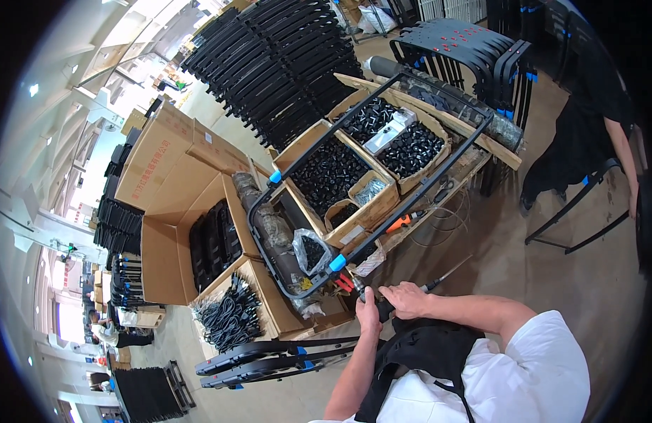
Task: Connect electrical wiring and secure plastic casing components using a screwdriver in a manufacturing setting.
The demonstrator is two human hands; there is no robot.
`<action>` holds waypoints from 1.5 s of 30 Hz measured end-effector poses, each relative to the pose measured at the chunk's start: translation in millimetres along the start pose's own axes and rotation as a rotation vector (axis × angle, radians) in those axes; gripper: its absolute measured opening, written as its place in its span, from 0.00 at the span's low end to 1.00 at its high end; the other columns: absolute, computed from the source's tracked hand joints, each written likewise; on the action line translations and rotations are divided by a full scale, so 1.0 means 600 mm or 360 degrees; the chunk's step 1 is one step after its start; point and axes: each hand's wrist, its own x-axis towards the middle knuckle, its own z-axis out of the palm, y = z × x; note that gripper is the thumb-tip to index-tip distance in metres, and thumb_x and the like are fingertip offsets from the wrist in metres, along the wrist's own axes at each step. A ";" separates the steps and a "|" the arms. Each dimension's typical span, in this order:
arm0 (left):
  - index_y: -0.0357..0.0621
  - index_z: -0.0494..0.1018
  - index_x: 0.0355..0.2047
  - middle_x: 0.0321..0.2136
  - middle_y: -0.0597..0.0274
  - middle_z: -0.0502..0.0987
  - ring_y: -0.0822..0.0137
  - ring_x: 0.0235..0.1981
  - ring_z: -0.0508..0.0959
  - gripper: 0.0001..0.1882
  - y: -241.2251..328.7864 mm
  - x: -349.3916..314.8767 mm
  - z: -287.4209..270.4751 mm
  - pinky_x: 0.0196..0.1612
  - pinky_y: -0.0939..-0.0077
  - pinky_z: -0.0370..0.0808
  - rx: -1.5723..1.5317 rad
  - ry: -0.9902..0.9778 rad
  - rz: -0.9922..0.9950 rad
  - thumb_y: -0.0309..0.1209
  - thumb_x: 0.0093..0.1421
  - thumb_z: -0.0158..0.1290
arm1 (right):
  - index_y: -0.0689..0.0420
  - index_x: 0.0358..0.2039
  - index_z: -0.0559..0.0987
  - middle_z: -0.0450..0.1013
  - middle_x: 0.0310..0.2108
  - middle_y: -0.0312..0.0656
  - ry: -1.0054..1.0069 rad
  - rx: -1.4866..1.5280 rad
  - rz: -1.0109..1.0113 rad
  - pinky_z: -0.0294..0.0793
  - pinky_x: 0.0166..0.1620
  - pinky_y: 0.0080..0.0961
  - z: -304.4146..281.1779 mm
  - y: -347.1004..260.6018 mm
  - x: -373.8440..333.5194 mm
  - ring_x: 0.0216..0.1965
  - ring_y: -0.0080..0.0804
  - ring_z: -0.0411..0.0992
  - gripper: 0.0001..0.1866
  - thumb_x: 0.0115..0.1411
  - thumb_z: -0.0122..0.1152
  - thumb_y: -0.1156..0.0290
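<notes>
My left hand (368, 310) is closed around a dark hand-held tool (384, 310) at the right front corner of the workbench. My right hand (408, 301) grips the same dark body from the other side. A dark tip with a long thin rod (449, 271) sticks out beyond my right hand; whether it belongs to that tool I cannot tell. A metal cylindrical end (358, 283) shows just past my left fingers, beside red-handled pliers (344, 283). Just beyond my hands lies a black tubular frame (439, 173) with blue clips, resting across wooden boxes.
Wooden boxes (389, 194) hold many small black parts. A plastic bag (312, 252) of parts and an orange-handled tool (403, 221) lie nearby. At left stand an open carton (160, 257) and bundled black cables (231, 314). Stacked black frames rise behind; another person (587, 134) stands right.
</notes>
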 end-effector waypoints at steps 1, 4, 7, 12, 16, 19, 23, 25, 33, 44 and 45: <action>0.42 0.74 0.39 0.30 0.72 0.72 0.76 0.29 0.68 0.22 -0.003 0.002 -0.004 0.33 0.72 0.69 -0.0043 -0.0013 -0.0008 0.51 0.70 0.58 | 0.65 0.59 0.67 0.79 0.40 0.55 -0.0003 0.0000 -0.0006 0.76 0.50 0.49 -0.006 -0.003 0.003 0.45 0.56 0.80 0.38 0.51 0.75 0.64; 0.42 0.73 0.40 0.30 0.72 0.72 0.77 0.29 0.68 0.22 -0.010 0.013 -0.001 0.33 0.72 0.69 -0.0112 -0.0023 -0.0008 0.51 0.70 0.58 | 0.69 0.62 0.65 0.80 0.39 0.56 -0.0062 -0.0026 -0.0047 0.77 0.49 0.48 -0.019 -0.002 0.009 0.44 0.55 0.81 0.42 0.51 0.74 0.65; 0.42 0.73 0.41 0.30 0.72 0.72 0.76 0.30 0.69 0.22 -0.007 0.012 0.002 0.33 0.72 0.71 -0.0088 -0.0033 0.0005 0.50 0.70 0.59 | 0.70 0.66 0.62 0.81 0.42 0.57 -0.0079 -0.0056 -0.0048 0.77 0.50 0.47 -0.017 0.010 0.013 0.45 0.55 0.81 0.46 0.51 0.74 0.66; 0.41 0.72 0.42 0.31 0.71 0.73 0.76 0.31 0.70 0.21 0.005 0.022 0.005 0.35 0.71 0.73 0.0019 -0.0114 -0.0010 0.48 0.70 0.60 | 0.70 0.70 0.57 0.80 0.46 0.61 -0.0287 -0.0056 0.0095 0.78 0.53 0.47 -0.036 0.010 0.022 0.48 0.56 0.80 0.49 0.53 0.72 0.66; 0.38 0.75 0.46 0.33 0.68 0.75 0.74 0.31 0.73 0.21 0.015 0.025 0.000 0.34 0.71 0.74 0.0166 -0.0029 0.0050 0.47 0.72 0.57 | 0.69 0.72 0.54 0.80 0.46 0.61 -0.0311 -0.0023 0.0103 0.77 0.54 0.48 -0.037 0.002 0.035 0.49 0.57 0.80 0.51 0.54 0.71 0.66; 0.38 0.75 0.47 0.34 0.68 0.75 0.74 0.33 0.72 0.22 0.024 0.025 0.003 0.37 0.70 0.74 0.0222 -0.0046 0.0041 0.47 0.72 0.57 | 0.68 0.73 0.52 0.80 0.45 0.62 -0.0322 -0.0025 0.0141 0.77 0.55 0.48 -0.037 0.008 0.040 0.49 0.57 0.80 0.52 0.53 0.70 0.67; 0.38 0.75 0.49 0.34 0.68 0.75 0.74 0.34 0.72 0.23 0.039 0.020 0.011 0.38 0.69 0.73 0.0362 0.0016 0.0052 0.48 0.72 0.57 | 0.67 0.75 0.47 0.80 0.46 0.63 -0.0360 -0.0023 0.0149 0.77 0.55 0.49 -0.034 0.015 0.048 0.48 0.59 0.80 0.56 0.52 0.70 0.66; 0.37 0.74 0.50 0.35 0.67 0.76 0.73 0.35 0.73 0.24 0.038 0.026 0.009 0.38 0.69 0.74 0.0354 -0.0001 0.0066 0.49 0.71 0.57 | 0.67 0.75 0.46 0.80 0.46 0.63 -0.0344 -0.0028 0.0134 0.77 0.55 0.49 -0.034 0.017 0.047 0.48 0.59 0.80 0.57 0.52 0.70 0.66; 0.37 0.74 0.51 0.37 0.63 0.79 0.72 0.34 0.78 0.25 0.016 0.045 0.013 0.36 0.68 0.76 0.0208 -0.0018 0.0107 0.49 0.71 0.57 | 0.55 0.58 0.73 0.65 0.64 0.52 -0.0108 -0.0033 -0.0051 0.75 0.54 0.52 -0.005 0.021 0.040 0.53 0.54 0.76 0.31 0.51 0.67 0.74; 0.39 0.77 0.47 0.36 0.65 0.80 0.72 0.36 0.77 0.25 0.004 0.036 0.002 0.40 0.67 0.76 0.0215 -0.0032 0.0037 0.52 0.71 0.56 | 0.59 0.58 0.73 0.65 0.63 0.54 -0.0110 0.0018 -0.0112 0.75 0.53 0.52 0.005 0.019 0.034 0.54 0.58 0.75 0.33 0.48 0.66 0.75; 0.38 0.77 0.48 0.37 0.64 0.80 0.72 0.37 0.77 0.26 0.001 0.035 0.002 0.41 0.66 0.76 0.0352 0.0006 0.0041 0.53 0.71 0.56 | 0.59 0.58 0.73 0.66 0.63 0.54 -0.0098 0.0032 -0.0116 0.75 0.53 0.53 0.001 0.018 0.033 0.54 0.58 0.75 0.33 0.47 0.66 0.74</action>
